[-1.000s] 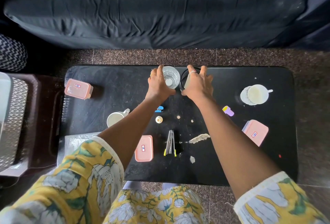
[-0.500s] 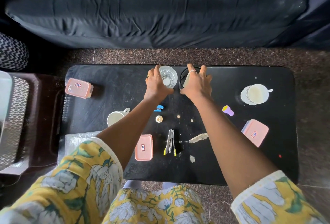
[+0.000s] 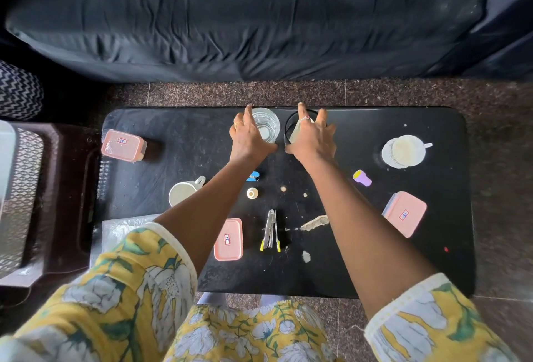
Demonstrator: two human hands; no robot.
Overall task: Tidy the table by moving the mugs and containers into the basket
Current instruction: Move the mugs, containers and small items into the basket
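At your far left, on the floor beside the black rectangular counter (image 3: 184, 142), stands a dark brown perforated plastic basket (image 3: 57, 205); nothing of the task's things shows inside it.

On the counter's left end sits a pink-lidded rectangular plastic container (image 3: 122, 145), upright. Nearer you, a white ceramic mug (image 3: 182, 192) stands with its handle pointing to the far right, partly behind your left forearm. A clear plastic sheet (image 3: 124, 231) lies at the near left corner.

Near the front edge, a second pink-lidded rectangular container (image 3: 228, 239) lies just beside your left forearm.

Your left hand (image 3: 249, 139) wraps a clear drinking glass (image 3: 266, 126) at the far edge, fingers curled on its left side, holding it.

Between your arms: a small blue object (image 3: 253, 176), a small cream bottle cap (image 3: 252, 193), metal tongs with yellow tips (image 3: 270, 231), scattered beige crumbs (image 3: 314, 222).

Your right hand (image 3: 313, 139) grips a dark round mug (image 3: 291, 130), just beside the glass, fingers over its rim.

Right of your right arm: a small lilac and yellow cylinder (image 3: 362, 178), lying tilted; a third pink-lidded rectangular container (image 3: 405, 214), turned at an angle; and a white cup on a white saucer (image 3: 403, 150), handle pointing right.
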